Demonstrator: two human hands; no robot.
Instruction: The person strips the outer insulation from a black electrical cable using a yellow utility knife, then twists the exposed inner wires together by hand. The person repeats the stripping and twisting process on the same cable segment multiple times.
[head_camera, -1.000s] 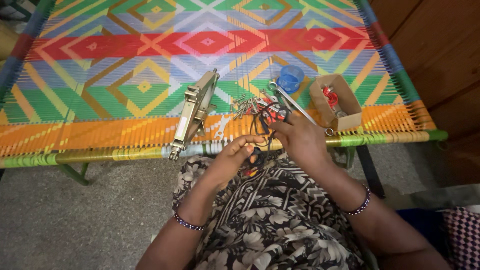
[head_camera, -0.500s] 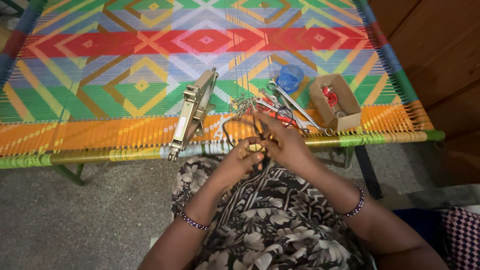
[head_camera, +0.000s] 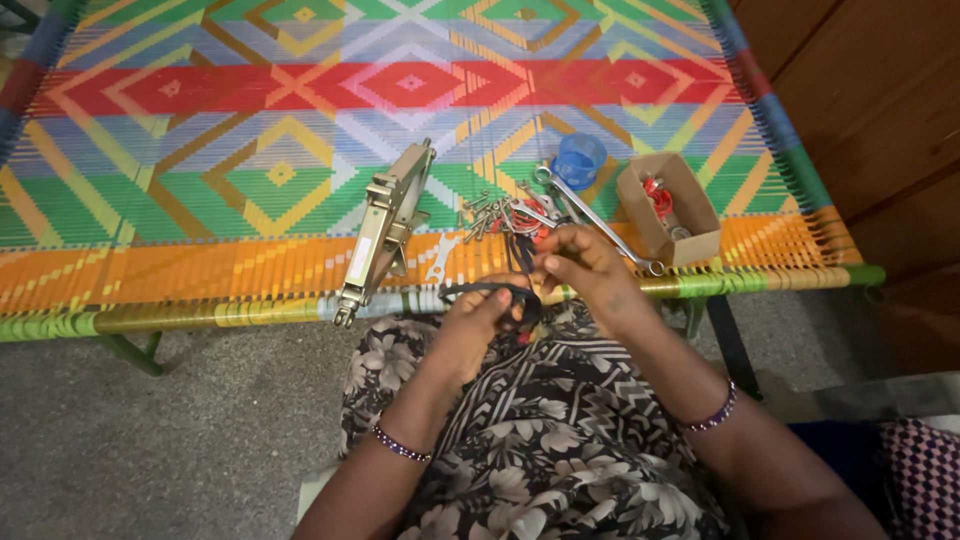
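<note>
Head view, looking down at a person seated at the edge of a woven cot (head_camera: 250, 120) with bright diamond patterns. Left to right:

The metal frame (head_camera: 385, 232), an olive-grey flat part, lies on the cot's orange band, up and to the left of the left hand, its lower end overhanging the cot rail. Between it and the hands lies a small flat bracket (head_camera: 441, 258).

The left hand (head_camera: 478, 322) is closed on a black strap (head_camera: 490, 291), which curves in a loop over its fingers, just in front of the cot rail and above the lap. A beaded bracelet (head_camera: 400, 446) circles the left wrist.

The right hand (head_camera: 583, 262) is just beside the left, up and to its right, fingers pinched shut on the upper run of the same strap, which rises between the two hands toward the cot. What else the fingers hold cannot be told.

Just beyond the hands, screws (head_camera: 481, 212) lie scattered on the cot, beside a red-and-black bundle (head_camera: 527, 215) that the strap partly hides.

A spanner (head_camera: 590, 217) lies slantwise, from beyond the right hand to its right. Its near ring end rests close to the cot rail. A blue cup (head_camera: 579, 160) stands at its far end.

A small cardboard box (head_camera: 668, 208), open and holding red parts, sits to the right of the right hand.
</note>
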